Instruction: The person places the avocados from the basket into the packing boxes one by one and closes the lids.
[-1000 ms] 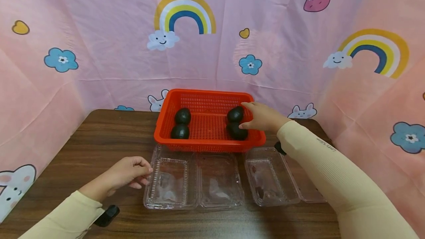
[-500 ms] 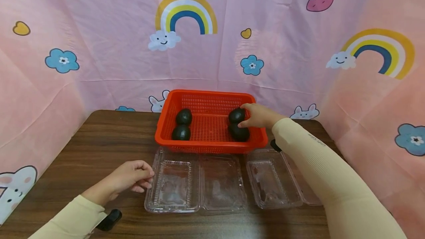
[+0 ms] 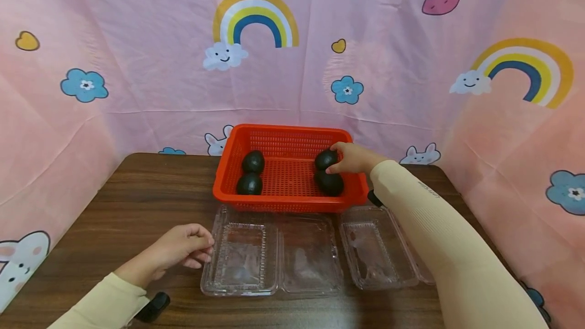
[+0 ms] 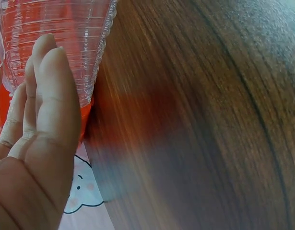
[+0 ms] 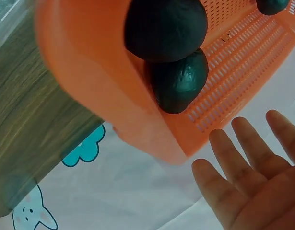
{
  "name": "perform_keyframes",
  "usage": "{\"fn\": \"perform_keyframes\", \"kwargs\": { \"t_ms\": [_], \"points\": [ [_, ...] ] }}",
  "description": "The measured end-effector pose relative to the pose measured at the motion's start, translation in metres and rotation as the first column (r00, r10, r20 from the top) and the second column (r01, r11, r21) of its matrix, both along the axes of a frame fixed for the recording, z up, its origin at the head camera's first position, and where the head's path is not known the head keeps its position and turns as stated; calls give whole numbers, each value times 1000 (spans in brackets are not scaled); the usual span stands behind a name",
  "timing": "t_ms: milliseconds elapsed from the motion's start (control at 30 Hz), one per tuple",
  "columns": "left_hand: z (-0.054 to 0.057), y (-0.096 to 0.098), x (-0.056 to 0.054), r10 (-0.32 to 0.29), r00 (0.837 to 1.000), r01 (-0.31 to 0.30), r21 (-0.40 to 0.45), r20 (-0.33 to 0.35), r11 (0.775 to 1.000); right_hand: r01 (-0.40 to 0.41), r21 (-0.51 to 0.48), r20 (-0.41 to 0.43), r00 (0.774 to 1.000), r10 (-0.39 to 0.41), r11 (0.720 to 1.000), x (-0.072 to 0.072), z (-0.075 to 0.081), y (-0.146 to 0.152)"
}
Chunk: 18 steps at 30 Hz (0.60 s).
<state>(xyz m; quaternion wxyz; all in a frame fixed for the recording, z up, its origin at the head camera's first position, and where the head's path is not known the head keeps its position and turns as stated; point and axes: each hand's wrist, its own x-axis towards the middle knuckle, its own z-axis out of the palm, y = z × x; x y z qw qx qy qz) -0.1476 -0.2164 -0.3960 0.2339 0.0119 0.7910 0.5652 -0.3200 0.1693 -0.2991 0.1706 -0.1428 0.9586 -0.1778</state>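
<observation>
My right hand (image 3: pixel 355 159) reaches over the right side of the red basket (image 3: pixel 283 200), its thumb and fingers spread about the farther of two dark green avocados (image 3: pixel 325 159). The nearer avocado (image 3: pixel 330 184) lies just in front. In the right wrist view, the fingers (image 5: pixel 233 163) are extended and apart from both avocados; the thumb is out of view. My left hand (image 3: pixel 185 248) is beside the left edge of a clear plastic clamshell container (image 3: pixel 241 263), fingers loosely bent. Whether its fingertips touch the container, I cannot tell.
Two more avocados, one far (image 3: pixel 253 162) and one near (image 3: pixel 249 184), lie in the basket's left side. The first container's lid (image 3: pixel 311 263) lies open to its right. Another clear container (image 3: pixel 372 255) stands open beyond, its lid partly hidden by my right sleeve (image 3: pixel 439 227).
My right hand has moved slightly left, closer around the far right avocado. The left hand has barely moved. The whole head view has shifted a little.
</observation>
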Motion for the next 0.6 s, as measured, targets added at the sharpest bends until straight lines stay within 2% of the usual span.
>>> {"fn": "perform_keyframes", "kwargs": {
  "t_ms": [167, 600],
  "points": [
    [-2, 0, 1, -1, 1000, 1, -6, -1, 1000, 17, -23, 26, 1000, -17, 1000, -3, 0, -1],
    [-4, 1, 2, 0, 1000, 0, 6, 15, 1000, -47, 18, 11, 999, 47, 999, -14, -1, -8]
  ]
}}
